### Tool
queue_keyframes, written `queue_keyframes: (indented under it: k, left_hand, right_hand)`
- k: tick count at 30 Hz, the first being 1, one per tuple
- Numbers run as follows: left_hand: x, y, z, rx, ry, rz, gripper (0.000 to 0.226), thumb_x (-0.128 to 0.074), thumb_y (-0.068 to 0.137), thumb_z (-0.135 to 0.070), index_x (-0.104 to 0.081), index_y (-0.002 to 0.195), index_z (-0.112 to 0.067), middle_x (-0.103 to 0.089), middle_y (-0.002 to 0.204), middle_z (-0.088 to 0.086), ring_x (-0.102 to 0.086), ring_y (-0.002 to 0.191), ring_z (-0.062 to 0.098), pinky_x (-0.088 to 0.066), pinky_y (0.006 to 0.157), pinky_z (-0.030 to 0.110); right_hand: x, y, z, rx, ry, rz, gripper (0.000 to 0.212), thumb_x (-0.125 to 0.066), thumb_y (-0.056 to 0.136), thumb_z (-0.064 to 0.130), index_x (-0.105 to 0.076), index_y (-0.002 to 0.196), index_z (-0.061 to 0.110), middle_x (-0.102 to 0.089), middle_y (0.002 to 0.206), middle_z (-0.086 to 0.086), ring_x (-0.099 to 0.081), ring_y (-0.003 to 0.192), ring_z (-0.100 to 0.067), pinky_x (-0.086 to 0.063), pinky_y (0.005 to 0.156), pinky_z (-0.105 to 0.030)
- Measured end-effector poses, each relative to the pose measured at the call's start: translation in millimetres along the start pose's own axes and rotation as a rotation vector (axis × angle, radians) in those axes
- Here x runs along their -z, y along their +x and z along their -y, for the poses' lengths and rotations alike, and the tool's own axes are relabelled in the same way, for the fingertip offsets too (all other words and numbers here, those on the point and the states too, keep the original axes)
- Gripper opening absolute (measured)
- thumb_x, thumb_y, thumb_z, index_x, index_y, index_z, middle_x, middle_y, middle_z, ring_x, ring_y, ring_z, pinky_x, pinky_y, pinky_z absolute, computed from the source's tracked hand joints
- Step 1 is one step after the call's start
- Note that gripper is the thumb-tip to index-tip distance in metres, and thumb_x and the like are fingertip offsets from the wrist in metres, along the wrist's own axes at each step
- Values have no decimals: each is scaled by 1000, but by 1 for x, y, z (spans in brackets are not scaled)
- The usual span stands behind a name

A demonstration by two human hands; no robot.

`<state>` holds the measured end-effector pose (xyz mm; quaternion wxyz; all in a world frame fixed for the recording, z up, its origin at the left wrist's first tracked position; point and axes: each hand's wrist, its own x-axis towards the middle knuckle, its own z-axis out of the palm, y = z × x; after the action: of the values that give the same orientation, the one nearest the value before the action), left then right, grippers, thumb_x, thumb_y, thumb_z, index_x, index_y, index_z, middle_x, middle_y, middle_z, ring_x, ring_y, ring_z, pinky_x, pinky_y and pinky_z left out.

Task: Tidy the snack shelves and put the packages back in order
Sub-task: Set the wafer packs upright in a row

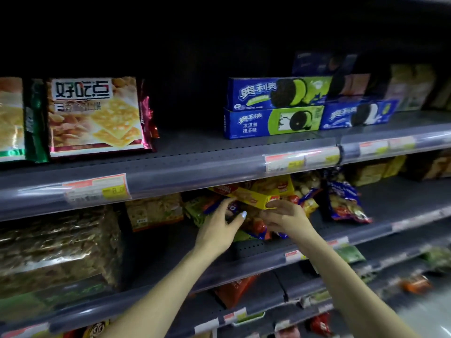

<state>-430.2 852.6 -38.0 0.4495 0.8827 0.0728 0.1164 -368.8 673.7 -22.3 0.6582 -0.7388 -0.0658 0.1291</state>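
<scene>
now both hands pinch the yellow cardboard biscuit box (pixel 256 198) just under the grey shelf rail (pixel 195 176), left hand (pixel 219 228) and right hand (pixel 285 218) at its ends; probably light, stiff, crushable.

Above our left hand (pixel 220 226), the upper shelf (pixel 195 152) carries cracker bags (pixel 95 113) and stacked blue cookie boxes (pixel 273 121). At our hands, the middle shelf (pixel 380 203) holds a jumbled heap of snack packs (pixel 341 201), with a yellow box (pixel 256 197) on top.

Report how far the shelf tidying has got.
Done: the blue cookie boxes on the upper shelf sit stacked neatly. In hand: the left hand and right hand work at the yellow box atop a jumbled pile. Left: the loose blue bags beside it still lie askew.
</scene>
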Motion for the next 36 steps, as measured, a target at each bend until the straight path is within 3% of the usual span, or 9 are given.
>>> queue_keyframes:
  k: [6,9,16,20,25,29,31,33,36]
  left_hand:
    - [-37,26,-31,80,214,48,64,-34,86,-72,-13,143,-53,-43,146,-1,-48,128,27,-46,97,42]
    - [-60,41,-42,188,266,39,67,-23,81,-81,-5,141,-59,-38,151,2,-43,131,34,-44,99,45]
    - [-101,61,-53,364,226,-154,64,-32,81,-78,-29,139,-51,-40,147,8,-33,134,39,-36,104,45]
    - [-111,58,-50,360,225,-282,52,-42,85,-68,-38,133,-46,-45,140,11,-36,129,37,-39,98,44]
    - [-118,57,-51,341,193,-393,38,-46,87,-63,-47,119,-40,-55,124,7,-44,117,32,-43,86,41]
    - [-118,58,-51,331,26,-419,19,-56,88,-51,-52,104,-43,-55,116,5,-49,111,29,-52,83,44]
    - [-117,54,-55,321,-176,-421,11,-62,87,-44,-53,93,-48,-52,119,5,-54,108,27,-59,64,28]
    - [-114,48,-57,305,-284,-438,13,-63,89,-34,-56,93,-43,-52,120,5,-55,106,23,-49,50,9]
    - [-111,36,-61,228,-387,-476,9,-63,90,-22,-61,92,-30,-61,107,-7,-57,102,15,-50,71,21]
  right_hand:
    - [52,9,-5,-23,-26,-17,25,-70,83,1,-59,106,1,-69,90,-14,-65,68,-22,-56,61,-28]
    - [81,26,-5,-10,-44,-30,25,-72,81,4,-59,102,3,-68,75,-9,-63,69,-26,-53,66,-38]
    - [118,81,-9,62,-134,-30,19,-72,82,25,-59,95,29,-67,96,5,-64,89,-17,-55,85,-43]
    - [108,93,-9,88,-143,18,14,-70,85,30,-60,95,29,-64,92,8,-57,78,-3,-47,68,-25]
    - [94,113,-17,90,-148,-20,48,-75,78,38,-62,118,15,-66,111,-1,-62,100,-19,-49,83,-32]
    - [89,144,-39,80,-233,-15,89,-67,51,70,-60,121,16,-60,120,-11,-58,109,-28,-51,93,-45]
    - [89,131,-21,54,-245,-12,75,-72,58,60,-62,117,15,-63,116,-7,-60,105,-25,-51,92,-43]
    - [91,124,-12,18,-207,-2,34,-76,74,34,-65,101,17,-65,99,-1,-61,89,-18,-50,86,-37]
    - [95,124,-13,-28,-80,-12,18,-76,77,21,-64,91,20,-67,91,0,-64,82,-18,-55,85,-42]
